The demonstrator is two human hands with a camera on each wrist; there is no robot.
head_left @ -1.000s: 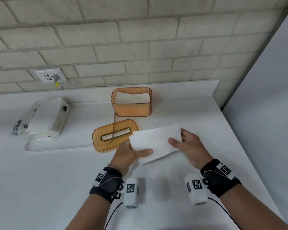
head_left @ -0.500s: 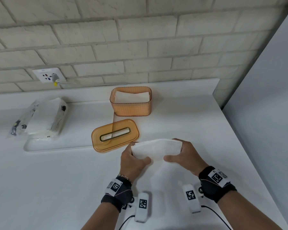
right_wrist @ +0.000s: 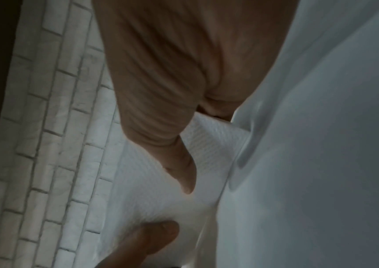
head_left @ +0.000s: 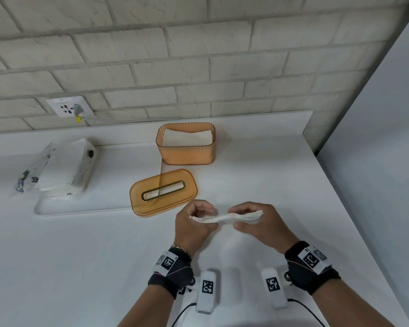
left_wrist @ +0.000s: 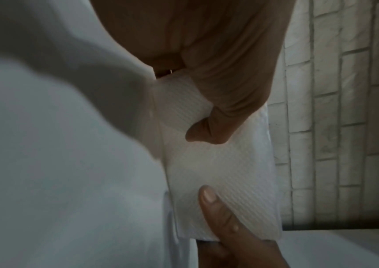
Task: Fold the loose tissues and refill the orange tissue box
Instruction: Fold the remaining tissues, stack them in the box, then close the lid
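Note:
A folded white tissue (head_left: pixel 224 218) hangs flat and edge-on between my two hands above the table. My left hand (head_left: pixel 195 220) pinches its left end, thumb under, fingers curled over. My right hand (head_left: pixel 253 220) pinches the right end the same way. The left wrist view shows the embossed tissue (left_wrist: pixel 218 172) with both thumbs on its underside; the right wrist view shows the tissue (right_wrist: pixel 167 190) likewise. The orange tissue box (head_left: pixel 185 153) stands open by the wall with white tissues inside. Its orange lid (head_left: pixel 163 192) lies flat in front of it.
A plastic pack of tissues (head_left: pixel 57 166) lies on a white tray (head_left: pixel 85 208) at the left. A wall socket (head_left: pixel 67 107) with a plugged cable sits on the brick wall. The white table (head_left: pixel 80 267) ends at a grey panel (head_left: pixel 376 161) on the right.
The tissue was a broad sheet held up facing me; it is now folded down into a thin flat strip between both hands, which came a little lower and closer to me.

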